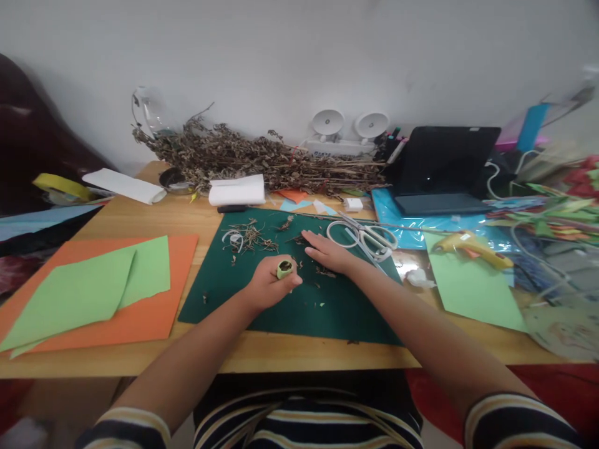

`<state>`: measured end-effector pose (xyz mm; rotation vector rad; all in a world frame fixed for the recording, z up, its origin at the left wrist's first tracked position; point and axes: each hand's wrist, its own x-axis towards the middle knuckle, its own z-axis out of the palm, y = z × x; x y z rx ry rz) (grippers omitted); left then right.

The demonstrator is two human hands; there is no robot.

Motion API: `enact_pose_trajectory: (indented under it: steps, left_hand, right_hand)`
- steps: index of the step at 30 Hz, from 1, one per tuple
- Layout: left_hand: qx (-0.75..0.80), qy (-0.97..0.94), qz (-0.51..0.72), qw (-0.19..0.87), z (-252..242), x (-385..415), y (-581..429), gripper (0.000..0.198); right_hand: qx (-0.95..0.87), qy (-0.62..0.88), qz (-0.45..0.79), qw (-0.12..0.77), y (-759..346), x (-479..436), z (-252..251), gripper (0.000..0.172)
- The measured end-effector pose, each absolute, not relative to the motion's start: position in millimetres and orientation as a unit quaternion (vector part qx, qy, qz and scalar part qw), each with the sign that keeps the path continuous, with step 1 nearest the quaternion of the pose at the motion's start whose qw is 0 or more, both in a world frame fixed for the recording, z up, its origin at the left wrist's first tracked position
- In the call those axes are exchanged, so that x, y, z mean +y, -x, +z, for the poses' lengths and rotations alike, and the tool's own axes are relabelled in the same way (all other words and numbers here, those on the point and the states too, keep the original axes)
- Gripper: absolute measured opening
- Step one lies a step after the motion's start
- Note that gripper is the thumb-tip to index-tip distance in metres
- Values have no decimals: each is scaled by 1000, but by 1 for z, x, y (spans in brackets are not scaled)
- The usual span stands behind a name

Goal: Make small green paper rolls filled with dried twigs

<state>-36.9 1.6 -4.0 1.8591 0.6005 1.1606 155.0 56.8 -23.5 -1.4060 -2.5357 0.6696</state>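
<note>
My left hand (pixel 269 284) is closed around a small light-green tube (pixel 284 269), its open end facing up with dark dried bits inside. Flat on the green cutting mat (pixel 290 321) lies my right hand (pixel 327 252), fingers stretched out beside dry leaf crumbs (pixel 325 272). A heap of thin dried stems (pixel 253 238) and a clear ring-shaped piece (pixel 233 241) sit left of the hands. White-handled scissors (pixel 362 237) rest on the mat just beyond my right wrist.
Dried plant branches (pixel 243 156) line the wall. Orange sheets (pixel 182 274) and green sheets (pixel 75 293) lie at left. A yellow glue gun (pixel 472 248) rests on green paper (pixel 472 293) at right, near a dark tablet (pixel 449 162). A white folded paper (pixel 236 190) lies behind the mat.
</note>
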Motion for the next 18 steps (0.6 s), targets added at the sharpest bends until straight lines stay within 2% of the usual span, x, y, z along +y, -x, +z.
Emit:
enact_pose_trajectory:
  steps: [12, 18]
  left_hand:
    - [235, -691, 505, 461, -15, 6, 37, 36]
    - [212, -689, 516, 463, -11, 5, 36, 36]
  right_hand:
    - [-888, 373, 256, 86, -153, 3, -21, 61]
    - [-915, 298, 242, 123, -129, 21, -27, 58]
